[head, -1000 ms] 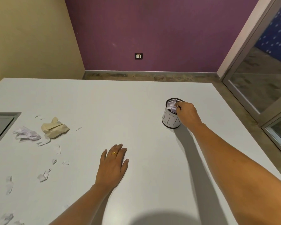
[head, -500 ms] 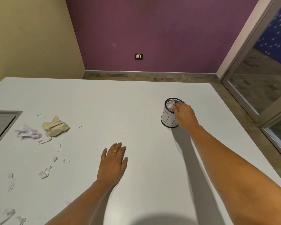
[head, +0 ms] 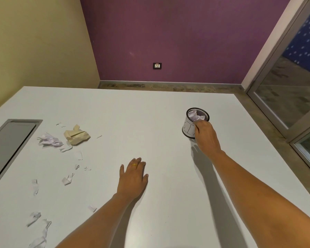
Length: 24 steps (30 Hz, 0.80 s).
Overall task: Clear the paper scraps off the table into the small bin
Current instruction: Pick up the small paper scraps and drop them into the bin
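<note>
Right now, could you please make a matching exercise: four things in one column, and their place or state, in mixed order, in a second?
1. small black mesh bin with white label
2. crumpled beige paper lump
3. left hand with gold ring
4. grey recessed panel

A. flat on the white table, fingers straight
B. set into the table, far left
C. holds crumpled white paper
D. beside white paper scraps

Pairs: 1-C, 2-D, 3-A, 4-B.

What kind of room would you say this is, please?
Probably an office or meeting room: a large white table with a grey recessed hatch, a black wall socket, and metal-framed glass doors.
</note>
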{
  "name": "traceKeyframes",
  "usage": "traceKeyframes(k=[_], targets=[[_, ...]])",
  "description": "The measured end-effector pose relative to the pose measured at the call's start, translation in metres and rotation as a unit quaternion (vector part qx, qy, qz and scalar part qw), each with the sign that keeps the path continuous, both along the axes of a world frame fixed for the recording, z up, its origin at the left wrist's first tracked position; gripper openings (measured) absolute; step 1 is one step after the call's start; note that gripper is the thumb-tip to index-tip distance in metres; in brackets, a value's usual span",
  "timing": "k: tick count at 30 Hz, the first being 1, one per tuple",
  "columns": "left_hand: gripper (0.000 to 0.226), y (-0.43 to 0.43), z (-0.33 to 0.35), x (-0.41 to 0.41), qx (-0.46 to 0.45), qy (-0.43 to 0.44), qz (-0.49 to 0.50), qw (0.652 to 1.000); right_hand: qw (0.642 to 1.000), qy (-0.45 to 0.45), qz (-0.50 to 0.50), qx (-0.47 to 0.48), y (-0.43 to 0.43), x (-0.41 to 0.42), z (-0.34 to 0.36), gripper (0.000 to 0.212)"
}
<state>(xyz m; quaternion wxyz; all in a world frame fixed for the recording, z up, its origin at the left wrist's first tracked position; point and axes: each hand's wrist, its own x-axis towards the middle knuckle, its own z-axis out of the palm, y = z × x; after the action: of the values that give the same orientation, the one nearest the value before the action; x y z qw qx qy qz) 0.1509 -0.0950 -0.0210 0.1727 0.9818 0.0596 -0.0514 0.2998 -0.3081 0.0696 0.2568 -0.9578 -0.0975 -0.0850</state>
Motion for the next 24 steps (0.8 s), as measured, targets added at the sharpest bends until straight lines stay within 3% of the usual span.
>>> traceKeyframes(k=[8, 20, 24], targets=[[0.033, 0.017, 0.014, -0.037, 0.002, -0.002, 0.013, 1.0, 0.995, 0.054, 0.086, -0.025, 0.02, -0.074, -0.031, 0.027], [0.032, 0.093, 0.029, -0.114, 0.001, -0.043, 0.144, 0.989, 0.944, 0.162, 0.285, -0.036, 0.126, -0.203, -0.068, 0.032], [0.034, 0.114, 0.03, -0.138, 0.019, -0.034, 0.183, 0.982, 0.938, 0.194, 0.287, -0.005, 0.152, -0.228, -0.071, 0.034]])
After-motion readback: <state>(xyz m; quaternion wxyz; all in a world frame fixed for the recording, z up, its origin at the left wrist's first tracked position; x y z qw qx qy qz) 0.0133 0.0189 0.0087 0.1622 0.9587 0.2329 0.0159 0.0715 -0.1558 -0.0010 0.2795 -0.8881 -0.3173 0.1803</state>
